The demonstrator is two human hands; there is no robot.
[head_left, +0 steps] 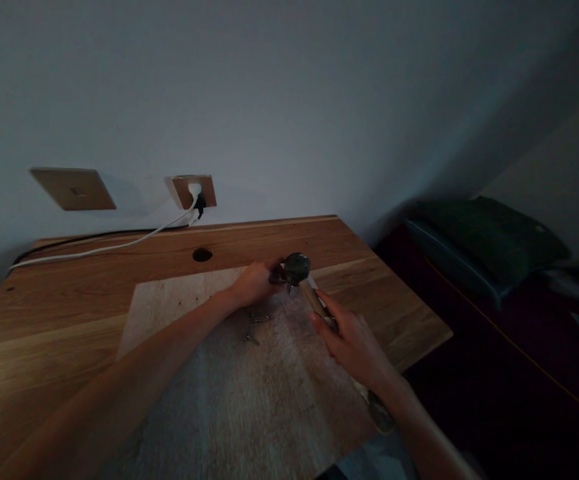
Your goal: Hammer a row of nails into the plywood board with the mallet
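My right hand (352, 337) is wrapped round the wooden handle of a hammer (297, 269). The dark round head is up by the far edge of a pale wooden board (219, 407), and the handle slants down toward me. My left hand (255, 285) lies beside the hammer head with its fingers closed. Its fingertips are partly behind the head, so what they pinch is hidden. Under the head a small bit of shiny metal shows. Several loose metal screws or nails (251, 339) lie on the board near my left wrist; their exact kind is too small to tell.
The board rests on a wooden desk (394, 293) against a wall. A cable hole (202, 255) is behind the board. White and black cables (104, 251) run from a wall socket (194, 191). Cushions (484, 240) lie at the right, beyond the desk edge.
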